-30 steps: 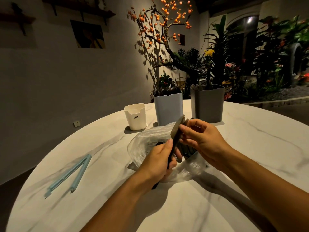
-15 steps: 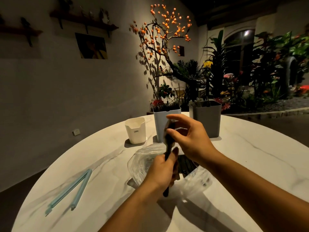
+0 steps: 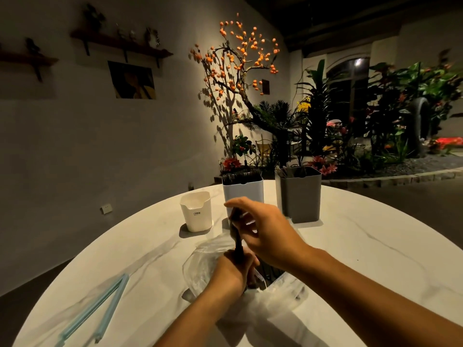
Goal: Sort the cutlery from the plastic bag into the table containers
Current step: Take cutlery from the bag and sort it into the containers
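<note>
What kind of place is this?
Likely a restaurant or café by an indoor garden: a round marble table, cutlery containers, and a lit orange-berried tree among tropical plants.

– What's on the marble table (image 3: 363, 259)?
– Over the plastic bag (image 3: 200, 266), a left hand (image 3: 231, 270) grips a dark utensil (image 3: 237, 242); the right hand (image 3: 266, 231) pinches its top.
– And behind the bag?
– A white cup (image 3: 196, 211), pale container (image 3: 242, 194), grey container (image 3: 299, 196).

Glossy marble-look table (image 3: 363, 246); clear crinkled plastic bag (image 3: 200, 269); matt plastic containers (image 3: 299, 196).
</note>
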The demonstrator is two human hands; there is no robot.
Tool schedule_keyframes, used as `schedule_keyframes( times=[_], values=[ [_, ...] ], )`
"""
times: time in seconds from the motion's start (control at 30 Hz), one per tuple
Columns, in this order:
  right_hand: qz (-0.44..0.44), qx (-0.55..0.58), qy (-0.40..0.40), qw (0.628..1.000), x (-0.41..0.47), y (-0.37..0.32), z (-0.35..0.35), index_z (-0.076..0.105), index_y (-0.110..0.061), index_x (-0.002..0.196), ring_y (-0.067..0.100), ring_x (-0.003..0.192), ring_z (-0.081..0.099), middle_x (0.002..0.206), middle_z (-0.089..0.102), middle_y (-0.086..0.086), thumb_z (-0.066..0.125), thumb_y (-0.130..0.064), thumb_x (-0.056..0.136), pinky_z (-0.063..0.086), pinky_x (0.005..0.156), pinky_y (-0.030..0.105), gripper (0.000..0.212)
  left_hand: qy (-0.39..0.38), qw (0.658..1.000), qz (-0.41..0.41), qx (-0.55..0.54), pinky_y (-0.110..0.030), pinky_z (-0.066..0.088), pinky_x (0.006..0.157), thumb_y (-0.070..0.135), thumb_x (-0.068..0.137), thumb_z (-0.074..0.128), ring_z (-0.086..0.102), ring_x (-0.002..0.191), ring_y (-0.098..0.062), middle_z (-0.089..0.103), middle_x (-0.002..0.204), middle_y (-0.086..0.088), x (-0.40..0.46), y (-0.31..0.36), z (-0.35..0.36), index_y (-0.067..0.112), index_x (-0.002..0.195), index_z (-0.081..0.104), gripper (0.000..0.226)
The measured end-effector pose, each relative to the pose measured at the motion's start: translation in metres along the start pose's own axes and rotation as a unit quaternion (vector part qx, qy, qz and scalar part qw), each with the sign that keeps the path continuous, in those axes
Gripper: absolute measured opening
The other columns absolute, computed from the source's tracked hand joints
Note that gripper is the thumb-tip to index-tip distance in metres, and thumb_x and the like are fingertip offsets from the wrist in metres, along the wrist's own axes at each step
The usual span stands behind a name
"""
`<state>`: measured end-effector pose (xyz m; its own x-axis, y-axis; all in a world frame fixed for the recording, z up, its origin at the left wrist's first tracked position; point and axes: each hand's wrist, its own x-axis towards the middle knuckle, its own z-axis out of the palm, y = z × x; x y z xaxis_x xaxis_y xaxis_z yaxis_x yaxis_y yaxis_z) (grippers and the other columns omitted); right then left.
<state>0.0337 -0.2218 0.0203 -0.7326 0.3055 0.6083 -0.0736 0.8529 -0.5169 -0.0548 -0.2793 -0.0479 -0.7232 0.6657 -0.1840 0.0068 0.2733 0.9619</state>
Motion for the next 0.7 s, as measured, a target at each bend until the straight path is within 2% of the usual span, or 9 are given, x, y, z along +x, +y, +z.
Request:
schedule_keyframes(
  times=[0.07,0.13,0.2,0.3,0.43,0.5,0.6,0.7],
  values=[
    [0.003,0.006,0.021,1.000,0.007,-0.001,-0.006,0.054,-0.023,0.136,0.008,0.104,0.061,0.120,0.063,-0.003,0.065,0.001,0.088,0.053,0.093,0.021,0.055,0.009,0.999,0.032,-0.013,-0.023,0.040,0.050,0.034,0.101,0.051,0.046,0.044,-0.012,0.052,0.047,0.004,-0.001,0.004,0.000,0.013,0.069,0.056,0.038],
    [0.023,0.035,0.043,0.998,0.016,-0.003,-0.014,0.050,-0.026,0.138,0.010,0.103,0.063,0.117,0.064,-0.003,0.065,0.000,0.089,0.054,0.092,0.025,0.058,0.022,0.995,0.092,-0.013,-0.026,0.043,0.061,0.037,0.101,0.049,0.050,0.060,-0.013,0.056,0.061,0.005,-0.006,0.013,-0.002,0.021,0.080,0.060,0.028],
    [0.040,0.059,0.068,0.995,0.024,-0.005,-0.023,0.051,-0.028,0.135,0.008,0.097,0.065,0.109,0.065,-0.006,0.067,-0.006,0.089,0.055,0.087,0.023,0.053,0.015,0.986,0.167,-0.009,-0.030,0.044,0.070,0.042,0.102,0.043,0.050,0.071,-0.015,0.053,0.070,0.004,-0.014,0.020,-0.003,0.025,0.091,0.059,0.026],
    [0.041,0.077,0.103,0.991,0.035,-0.003,-0.038,0.061,-0.026,0.124,-0.002,0.091,0.064,0.098,0.065,-0.015,0.072,-0.015,0.088,0.054,0.082,0.013,0.039,0.031,0.974,0.225,-0.007,-0.033,0.044,0.066,0.039,0.105,0.033,0.048,0.069,-0.016,0.051,0.073,0.000,-0.017,0.032,-0.002,0.022,0.092,0.056,0.032],
    [0.059,0.093,0.106,0.988,0.048,0.004,-0.058,0.061,-0.027,0.128,-0.002,0.088,0.065,0.095,0.065,-0.016,0.074,-0.014,0.086,0.054,0.079,0.012,0.046,-0.002,0.971,0.238,-0.019,-0.033,0.025,0.051,0.041,0.105,0.033,0.032,0.052,-0.013,0.039,0.057,0.004,-0.005,0.055,0.008,0.018,0.076,0.048,0.040],
    [0.059,0.087,0.125,0.986,0.053,0.008,-0.067,0.061,-0.027,0.128,0.000,0.088,0.066,0.096,0.067,-0.011,0.073,-0.011,0.086,0.055,0.079,0.013,0.047,-0.031,0.970,0.238,-0.029,-0.032,0.022,0.050,0.044,0.104,0.035,0.029,0.049,-0.012,0.036,0.054,0.004,0.002,0.068,0.015,0.017,0.073,0.045,0.042],
    [0.055,0.048,0.156,0.985,0.057,0.019,-0.079,0.061,-0.028,0.128,-0.001,0.087,0.065,0.095,0.067,-0.011,0.075,-0.011,0.085,0.051,0.077,0.006,0.048,-0.055,0.969,0.238,-0.031,-0.031,0.023,0.050,0.042,0.104,0.036,0.028,0.047,-0.013,0.037,0.051,0.007,0.015,0.081,0.029,0.017,0.071,0.043,0.042],
    [0.053,0.025,0.182,0.981,0.061,0.034,-0.093,0.061,-0.028,0.129,0.001,0.087,0.066,0.098,0.069,-0.008,0.076,-0.013,0.084,0.055,0.081,0.014,0.050,-0.067,0.969,0.235,-0.025,-0.032,0.024,0.052,0.041,0.104,0.038,0.030,0.048,-0.014,0.039,0.051,0.006,0.029,0.092,0.045,0.017,0.069,0.044,0.043]
  ],
)
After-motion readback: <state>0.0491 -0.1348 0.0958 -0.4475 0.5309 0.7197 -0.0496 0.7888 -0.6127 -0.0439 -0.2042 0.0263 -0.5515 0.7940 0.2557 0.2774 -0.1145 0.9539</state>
